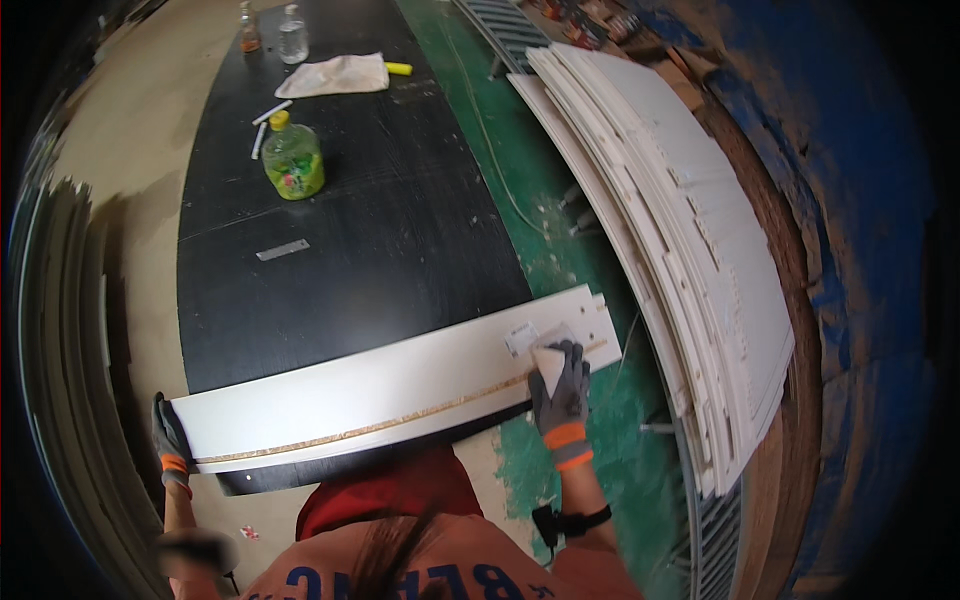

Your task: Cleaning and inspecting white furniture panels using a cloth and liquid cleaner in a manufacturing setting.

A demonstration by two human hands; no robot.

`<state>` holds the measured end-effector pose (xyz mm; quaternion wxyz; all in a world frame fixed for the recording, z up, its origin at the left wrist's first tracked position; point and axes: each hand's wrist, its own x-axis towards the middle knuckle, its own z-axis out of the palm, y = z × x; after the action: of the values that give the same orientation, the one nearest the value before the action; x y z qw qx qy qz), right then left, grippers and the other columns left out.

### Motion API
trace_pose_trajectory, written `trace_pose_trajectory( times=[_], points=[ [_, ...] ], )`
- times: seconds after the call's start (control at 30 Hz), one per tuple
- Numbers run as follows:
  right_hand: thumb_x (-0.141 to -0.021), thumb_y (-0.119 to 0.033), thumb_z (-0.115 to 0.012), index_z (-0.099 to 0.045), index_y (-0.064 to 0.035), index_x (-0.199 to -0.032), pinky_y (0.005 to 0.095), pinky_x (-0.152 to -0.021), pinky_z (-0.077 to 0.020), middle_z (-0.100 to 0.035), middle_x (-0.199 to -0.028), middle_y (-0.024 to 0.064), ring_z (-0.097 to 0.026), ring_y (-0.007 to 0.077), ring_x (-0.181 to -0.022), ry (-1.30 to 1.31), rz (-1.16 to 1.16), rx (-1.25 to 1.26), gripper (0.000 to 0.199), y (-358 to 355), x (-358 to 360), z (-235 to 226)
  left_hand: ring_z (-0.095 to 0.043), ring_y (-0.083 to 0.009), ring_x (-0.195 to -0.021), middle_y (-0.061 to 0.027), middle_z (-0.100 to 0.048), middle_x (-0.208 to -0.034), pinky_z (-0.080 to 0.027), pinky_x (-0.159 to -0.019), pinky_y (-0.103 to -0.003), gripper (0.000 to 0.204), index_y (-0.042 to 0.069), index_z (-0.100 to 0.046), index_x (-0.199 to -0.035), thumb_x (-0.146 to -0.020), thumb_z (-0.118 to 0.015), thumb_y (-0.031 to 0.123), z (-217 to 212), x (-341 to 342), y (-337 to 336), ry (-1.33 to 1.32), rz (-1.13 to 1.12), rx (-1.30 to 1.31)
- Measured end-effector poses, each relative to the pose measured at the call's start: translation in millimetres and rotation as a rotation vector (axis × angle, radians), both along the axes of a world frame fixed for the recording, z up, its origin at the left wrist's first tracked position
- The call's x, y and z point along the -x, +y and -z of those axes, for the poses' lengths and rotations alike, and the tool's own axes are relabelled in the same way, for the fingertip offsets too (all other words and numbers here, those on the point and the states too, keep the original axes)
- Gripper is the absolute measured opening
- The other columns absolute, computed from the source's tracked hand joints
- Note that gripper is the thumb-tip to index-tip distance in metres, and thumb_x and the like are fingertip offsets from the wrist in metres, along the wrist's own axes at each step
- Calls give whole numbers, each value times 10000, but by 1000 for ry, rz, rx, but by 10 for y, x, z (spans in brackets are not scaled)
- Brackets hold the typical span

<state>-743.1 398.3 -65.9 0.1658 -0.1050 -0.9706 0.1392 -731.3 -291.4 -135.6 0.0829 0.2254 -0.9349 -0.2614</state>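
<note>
A long white board (pixel 350 390) with a brown groove along its near side lies across the near end of the black tabletop (pixel 350 280). My left hand (pixel 170 437), in a grey glove with an orange cuff, grips the board's left end. Near the right end, my right hand (pixel 563 395), gloved alike, is closed on a white cloth (pixel 548 362) pressed against the board's face. Beside that cloth a pale label (pixel 520 339) sticks to the board. Small holes show at the board's right end.
On the tabletop stand a green bottle with a yellow cap (pixel 294 165), two smaller bottles, a folded white cloth (pixel 335 76) and a metal strip (pixel 283 250). At right, white panels (pixel 690 220) are stacked over a roller conveyor (pixel 510 30). More panels (pixel 60 330) stand at left.
</note>
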Motion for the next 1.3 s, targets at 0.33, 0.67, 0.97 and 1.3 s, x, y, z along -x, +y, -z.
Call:
trace_pose_trajectory(
  times=[0.33, 0.67, 0.97, 1.3],
  points=[
    [-819, -287, -691, -507, 12, -1270, 456, -1097, -331, -514, -1287, 228, -444, 409, -1255, -231, -349, 281, 572, -305, 1140, -264, -558, -393, -1178, -236, -606, -1221, -430, -1003, -425, 491, 50, -503, -1347, -998, -406, 381, -83, 104, 278, -20, -159, 45],
    [-975, -404, -357, -330, -165, -1487, 499, -1171, -100, -267, -1550, 168, -200, 366, -1444, -163, -1509, -358, 566, -4796, 863, -169, -464, -290, -1298, -174, -492, -1403, -328, -1099, -389, 719, 23, -398, -1415, -958, -396, 578, 65, -24, -61, 618, -308, -1179],
    [-905, -284, -422, -394, -48, -1430, 452, -1156, -148, -354, -1515, 107, -215, 288, -1446, -112, -1560, -286, 577, -5407, 794, 1, -444, -276, -1318, -168, -464, -1430, -309, -1120, -360, 550, -10, -412, -1403, -999, -427, 362, -80, -21, 335, 500, -514, -311],
    [-689, -262, -790, -512, 9, -1206, 473, -1084, -334, -518, -1257, 213, -461, 399, -1223, -306, -1035, 6, 646, -1343, 1143, -217, -439, -358, -1304, -219, -485, -1388, -329, -1105, -384, 499, -29, -459, -1353, -996, -428, 318, -282, 10, 510, 222, -369, -19]
  ],
)
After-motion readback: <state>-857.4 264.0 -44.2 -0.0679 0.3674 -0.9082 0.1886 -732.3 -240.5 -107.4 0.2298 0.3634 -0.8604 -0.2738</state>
